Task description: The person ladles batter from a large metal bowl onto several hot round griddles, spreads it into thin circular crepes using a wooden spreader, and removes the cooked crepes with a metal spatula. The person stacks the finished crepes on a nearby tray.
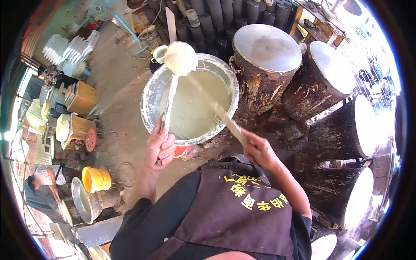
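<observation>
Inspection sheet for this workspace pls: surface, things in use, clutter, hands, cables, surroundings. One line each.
Surface: grey-brown bare floor, darker near the barrels; what bears the basin is mostly hidden.
Things in use: wide round metal basin, its wall smeared, holding pale liquid; long-handled ladle, coated pale; flat wooden stick, far end motion-blurred.
Clutter: yellow plastic bucket beside a shallow round silver pan, lower left.
Hands: left hand grips the ladle's handle; right hand grips the stick.
Cables: none clearly identifiable.
Surroundings: large dark-brown barrels with whitish tops, right; upright black cylinders behind; another person far left.
</observation>
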A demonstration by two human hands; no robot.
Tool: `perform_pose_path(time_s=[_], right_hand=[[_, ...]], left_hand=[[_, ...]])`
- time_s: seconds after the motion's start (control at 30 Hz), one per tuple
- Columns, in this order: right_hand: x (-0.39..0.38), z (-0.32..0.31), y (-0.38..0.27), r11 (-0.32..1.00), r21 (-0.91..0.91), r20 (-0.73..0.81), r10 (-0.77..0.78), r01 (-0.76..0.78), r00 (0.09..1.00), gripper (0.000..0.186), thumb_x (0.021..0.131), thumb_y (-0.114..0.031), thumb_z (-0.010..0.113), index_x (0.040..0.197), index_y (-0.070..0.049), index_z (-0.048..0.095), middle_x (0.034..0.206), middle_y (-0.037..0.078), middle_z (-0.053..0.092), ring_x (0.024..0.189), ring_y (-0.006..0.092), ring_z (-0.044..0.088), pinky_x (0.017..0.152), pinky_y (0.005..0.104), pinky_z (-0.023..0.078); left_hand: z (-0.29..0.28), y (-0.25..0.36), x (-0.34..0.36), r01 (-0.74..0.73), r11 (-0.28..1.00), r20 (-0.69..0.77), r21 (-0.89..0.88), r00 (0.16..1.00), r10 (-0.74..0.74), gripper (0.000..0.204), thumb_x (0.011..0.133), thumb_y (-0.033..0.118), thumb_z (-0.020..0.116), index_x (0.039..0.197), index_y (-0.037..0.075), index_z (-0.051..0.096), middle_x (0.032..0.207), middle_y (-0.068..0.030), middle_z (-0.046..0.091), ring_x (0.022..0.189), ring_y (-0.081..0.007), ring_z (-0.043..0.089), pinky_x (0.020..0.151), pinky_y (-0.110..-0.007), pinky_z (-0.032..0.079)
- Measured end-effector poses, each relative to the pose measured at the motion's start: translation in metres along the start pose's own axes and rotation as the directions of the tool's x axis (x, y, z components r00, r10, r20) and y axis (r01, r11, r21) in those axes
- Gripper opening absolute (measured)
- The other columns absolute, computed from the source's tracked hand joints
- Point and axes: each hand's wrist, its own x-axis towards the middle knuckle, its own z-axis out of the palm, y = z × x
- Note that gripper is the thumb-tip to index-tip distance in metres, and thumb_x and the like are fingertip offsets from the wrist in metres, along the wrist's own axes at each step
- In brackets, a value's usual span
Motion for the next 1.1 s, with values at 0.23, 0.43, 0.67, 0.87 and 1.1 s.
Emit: perform_pose_path(time_s=[0.23, 0.43, 0.67, 0.87, 1.1], right_hand=[[0.051, 0.002, 0.016, 0.809, -0.535, -0.224, -0.413, 0.243, 0.883, 0.055, 0.084, -0.003, 0.059, 0.137, -0.014, 0.048, 0.081, 0.022, 0.063, 0.069, 0.0367, 0.061, 0.061, 0.039, 0.05], [0.047, -0.02, 0.039, 0.814, -0.576, -0.323, -0.145, -0.073, 0.935, 0.051, 0.083, -0.003, 0.058, 0.133, -0.015, 0.052, 0.079, 0.022, 0.063, 0.071, 0.0372, 0.064, 0.064, 0.04, 0.051], [0.037, -0.04, 0.026, 0.976, 0.074, -0.37, 0.215, -0.203, 0.904, 0.052, 0.087, -0.002, 0.055, 0.138, -0.012, 0.047, 0.071, 0.005, 0.058, 0.06, 0.0092, 0.055, 0.06, 0.0271, 0.049], [0.045, -0.113, 0.031, 0.944, -0.329, -0.622, -0.204, -0.016, 0.756, 0.053, 0.087, -0.001, 0.055, 0.138, -0.012, 0.047, 0.078, 0.012, 0.063, 0.061, 0.0172, 0.06, 0.061, 0.031, 0.05], [0.042, -0.245, 0.04, 0.716, -0.605, -0.66, -0.205, -0.349, 0.723, 0.062, 0.08, -0.005, 0.063, 0.136, -0.026, 0.049, 0.08, 0.016, 0.056, 0.075, 0.0345, 0.059, 0.07, 0.0426, 0.049]], left_hand=[[-0.035, -0.016, 0.046, 0.278, 0.905, 0.024, -0.321, 0.958, -0.286, 0.033, 0.102, 0.017, 0.039, 0.133, 0.027, 0.043, 0.067, 0.0016, 0.04, 0.041, -0.0036, 0.036, 0.031, -0.019, 0.038], [-0.039, 0.0, 0.085, 0.354, 0.889, 0.06, -0.289, 0.934, -0.353, 0.035, 0.101, 0.015, 0.039, 0.135, 0.026, 0.04, 0.067, 0.0008, 0.04, 0.041, -0.0043, 0.036, 0.031, -0.02, 0.037], [0.014, 0.015, 0.144, 0.336, 0.941, 0.043, 0.042, 0.94, -0.338, 0.048, 0.099, 0.015, 0.045, 0.143, 0.029, 0.031, 0.065, 0.002, 0.039, 0.042, -0.0039, 0.036, 0.032, -0.019, 0.037], [0.093, -0.012, 0.221, 0.346, 0.935, 0.171, 0.081, 0.919, -0.355, 0.037, 0.1, 0.017, 0.044, 0.136, 0.026, 0.039, 0.065, 0.0023, 0.038, 0.04, -0.0037, 0.035, 0.03, -0.018, 0.034], [0.194, -0.099, 0.351, 0.246, 0.907, 0.169, 0.341, 0.934, -0.316, 0.038, 0.099, 0.018, 0.047, 0.135, 0.02, 0.038, 0.063, 0.0025, 0.04, 0.04, -0.0043, 0.035, 0.031, -0.02, 0.03]])
